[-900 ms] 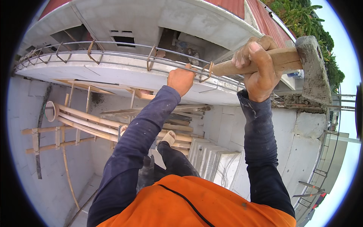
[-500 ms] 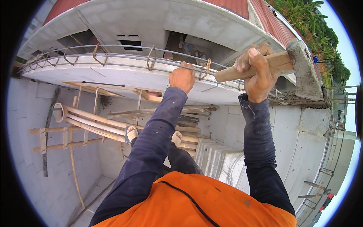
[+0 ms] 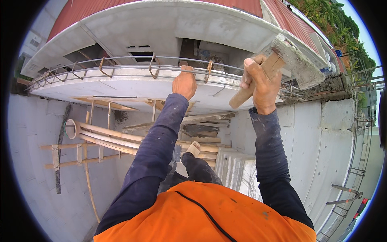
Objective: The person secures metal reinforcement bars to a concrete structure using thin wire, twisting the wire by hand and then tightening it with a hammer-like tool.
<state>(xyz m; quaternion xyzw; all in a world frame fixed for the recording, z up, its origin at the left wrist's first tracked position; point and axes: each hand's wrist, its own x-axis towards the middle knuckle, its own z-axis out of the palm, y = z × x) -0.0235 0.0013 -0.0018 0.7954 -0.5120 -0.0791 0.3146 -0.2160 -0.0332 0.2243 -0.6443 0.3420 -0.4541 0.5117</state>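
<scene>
Though wooden-handled, a broad-headed, grey-crusted tool (image 3: pixel 295 60)

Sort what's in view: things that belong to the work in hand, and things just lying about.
In the work:
- right hand, gripping a wooden-handled tool
- left hand, on the steel bars
- poles, seemingly underfoot

Apparently just lying about:
- pale slabs, stacked below
- boards, beyond the feet
- two-handled tool, far right
</scene>
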